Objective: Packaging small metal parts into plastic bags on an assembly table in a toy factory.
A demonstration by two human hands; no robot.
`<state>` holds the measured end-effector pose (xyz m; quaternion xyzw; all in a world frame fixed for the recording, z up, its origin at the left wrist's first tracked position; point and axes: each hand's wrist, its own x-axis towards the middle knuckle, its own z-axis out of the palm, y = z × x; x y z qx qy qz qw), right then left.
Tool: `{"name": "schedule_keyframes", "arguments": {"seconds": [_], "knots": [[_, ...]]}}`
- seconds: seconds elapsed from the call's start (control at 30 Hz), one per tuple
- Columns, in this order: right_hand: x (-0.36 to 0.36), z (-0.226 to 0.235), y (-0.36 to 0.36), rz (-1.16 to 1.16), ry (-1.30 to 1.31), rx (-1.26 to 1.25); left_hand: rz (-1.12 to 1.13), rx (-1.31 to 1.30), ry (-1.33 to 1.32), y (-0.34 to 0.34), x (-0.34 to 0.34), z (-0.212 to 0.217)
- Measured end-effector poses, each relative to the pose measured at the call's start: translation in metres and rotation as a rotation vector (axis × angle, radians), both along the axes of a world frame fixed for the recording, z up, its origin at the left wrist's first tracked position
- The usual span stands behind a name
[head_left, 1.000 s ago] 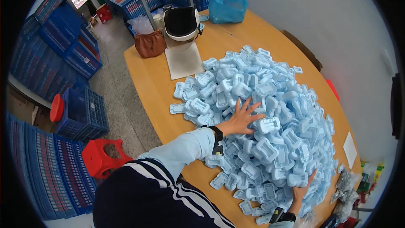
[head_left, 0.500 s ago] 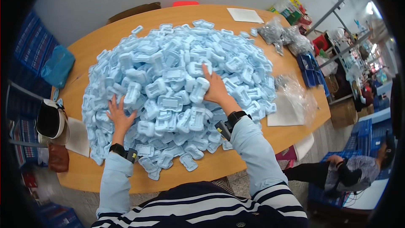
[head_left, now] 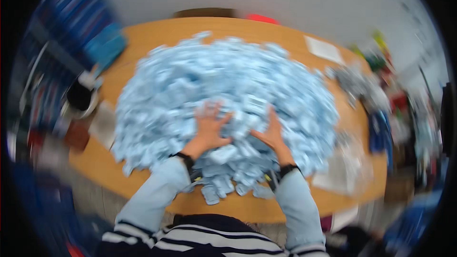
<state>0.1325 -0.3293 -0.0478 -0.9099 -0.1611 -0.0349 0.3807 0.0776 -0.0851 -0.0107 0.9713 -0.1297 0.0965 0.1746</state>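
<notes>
A wide heap of light blue moulded plastic pieces (head_left: 166,81) covers the middle of a wooden table (head_left: 157,28). The pieces look like small rounded rectangular shells, blurred by motion. My left hand (head_left: 209,126) lies over the front middle of the heap with its fingers spread. To the right of it, my right hand (head_left: 272,133) is also on the heap, thumb and fingers apart. Neither hand appears to hold a piece. Several pieces show between my hands, and others lie near the front edge below them. Where my fingertips meet the pieces is too smeared to see exactly.
Clear plastic bags (head_left: 350,166) lie at the table's right side, with grey-filled bags (head_left: 357,83) farther back. White paper (head_left: 323,50) is at the back right. A blue bag (head_left: 105,45), a brown pouch (head_left: 77,134) and a white container (head_left: 81,100) sit to the left.
The view has shifted and blurred. My left hand has moved right toward the heap's middle, and my right hand has drawn back nearer the front. Both hands are now closer together.
</notes>
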Motion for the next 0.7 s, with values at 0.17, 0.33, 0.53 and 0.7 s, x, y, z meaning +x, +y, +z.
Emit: {"name": "schedule_keyframes", "arguments": {"seconds": [0.17, 0.33, 0.53, 0.7], "knots": [[-0.003, -0.005, 0.034, 0.117, -0.061, 0.036, -0.037, -0.081, -0.08, 0.039, 0.006, -0.009], [0.002, -0.004, 0.064, 0.137, 0.0, -0.117, 0.001, -0.058, 0.001, 0.084, 0.009, -0.011], [0.019, -0.026, 0.089, 0.19, 0.155, -0.007, 0.031, -0.036, 0.053, 0.11, 0.019, -0.02], [0.028, -0.043, 0.119, 0.153, 0.239, 0.022, 0.089, -0.005, 0.104, 0.134, 0.03, -0.026]]}}
